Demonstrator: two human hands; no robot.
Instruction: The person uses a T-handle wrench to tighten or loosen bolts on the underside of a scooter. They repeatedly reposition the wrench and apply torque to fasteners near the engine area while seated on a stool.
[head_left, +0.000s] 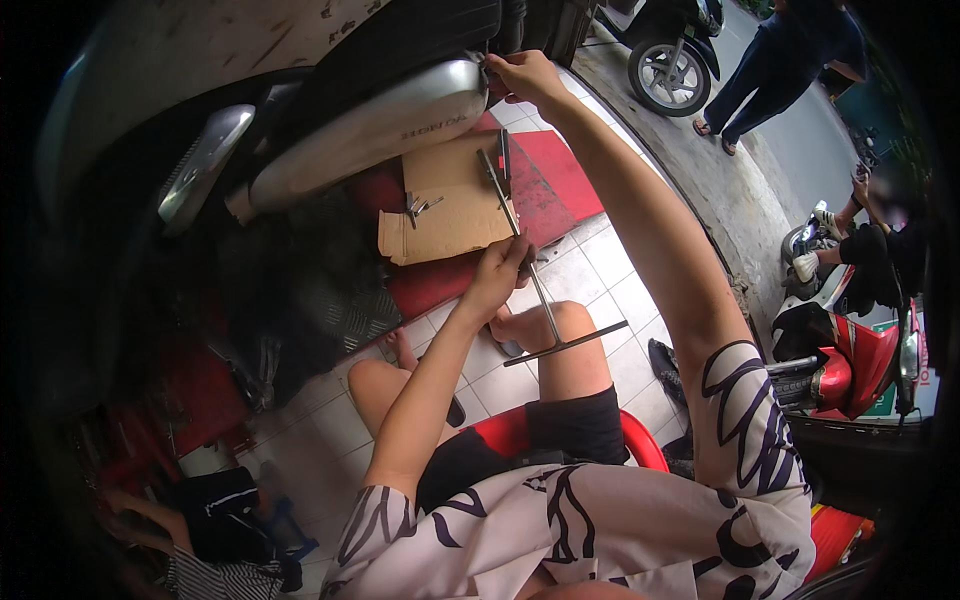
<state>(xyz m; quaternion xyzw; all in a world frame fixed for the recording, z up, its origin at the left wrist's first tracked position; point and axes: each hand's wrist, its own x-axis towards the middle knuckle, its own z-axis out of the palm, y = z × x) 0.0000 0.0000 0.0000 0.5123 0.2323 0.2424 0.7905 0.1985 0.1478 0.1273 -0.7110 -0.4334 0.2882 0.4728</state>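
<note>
Where lettered silver panelling (380, 135) ends, the right grip (530, 78) is unclear (left grip (503, 270) clasps a T-wrench (546, 306)).

- A dark scooter (645, 28) stands far right.
- A standing person (780, 65) in dark clothes is just right of it.
- A seated person (885, 262) is at right, beside a red scooter (845, 385).
- A striped-topped person (235, 572) is near left.
- White floor tiles (605, 250) lie around a red stool (643, 440).

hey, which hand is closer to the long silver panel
Right. The right hand is at one end of the silver panel; the left hand is lower in the picture, apart from it, gripping a T-handled tool.
</note>
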